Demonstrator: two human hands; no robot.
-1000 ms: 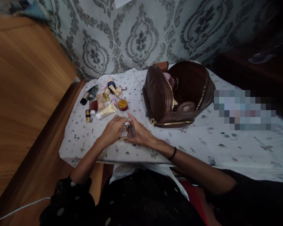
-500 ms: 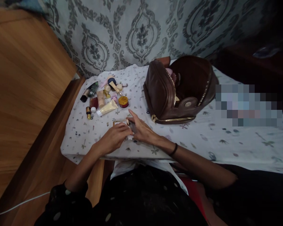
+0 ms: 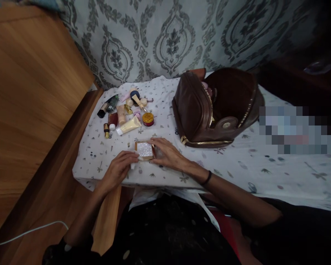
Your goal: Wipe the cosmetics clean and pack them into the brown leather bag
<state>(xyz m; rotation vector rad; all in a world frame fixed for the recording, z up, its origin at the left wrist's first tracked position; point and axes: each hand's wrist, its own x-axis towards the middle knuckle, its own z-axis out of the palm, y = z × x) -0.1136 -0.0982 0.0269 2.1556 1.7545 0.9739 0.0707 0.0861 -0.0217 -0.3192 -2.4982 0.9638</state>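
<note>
A small flat case [image 3: 145, 150] with a glittery silver face and gold-brown edges lies at the front of the cloth-covered table. My right hand [image 3: 169, 155] grips its right side, thumb at the near edge and fingers at the far edge. At its left edge is my left hand [image 3: 120, 168], fingers closed on a bit of white tissue or cloth [image 3: 132, 165]; its full shape is hidden. Just beyond the case sit a cream-coloured squeeze tube [image 3: 129, 126] and a gold-lidded red jar [image 3: 148, 119].
Several cosmetics, among them a dark bottle [image 3: 103, 110] and a gold lipstick tube [image 3: 106, 131], lie at the back left. An unzipped brown leather bag [image 3: 194, 110] stands to the right. A wooden cabinet [image 3: 35, 92] rises on the left, a patterned curtain [image 3: 171, 44] behind.
My left hand has moved left off the case with the white tissue, and the glittery face now shows. My right hand stays at the case's right side.
</note>
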